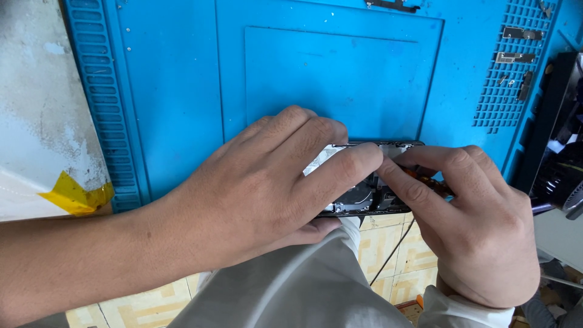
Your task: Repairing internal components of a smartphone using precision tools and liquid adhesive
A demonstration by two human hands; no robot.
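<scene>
An opened dark phone [364,197] with its inner parts showing lies at the near edge of a blue work mat [328,79]. My left hand [261,188] covers most of it, fingers curled over the top and thumb under the near edge, gripping the frame. My right hand [467,225] pinches at the phone's right part, index finger and thumb meeting my left fingertips. A small orange piece [425,177] shows beneath my right fingers; what it is cannot be told.
Small metal parts [516,45] lie on the mat's grid section at the upper right. A dark device [562,133] stands at the right edge. A white surface with yellow tape [73,194] lies left. Tiled floor [388,255] and a thin cable show below.
</scene>
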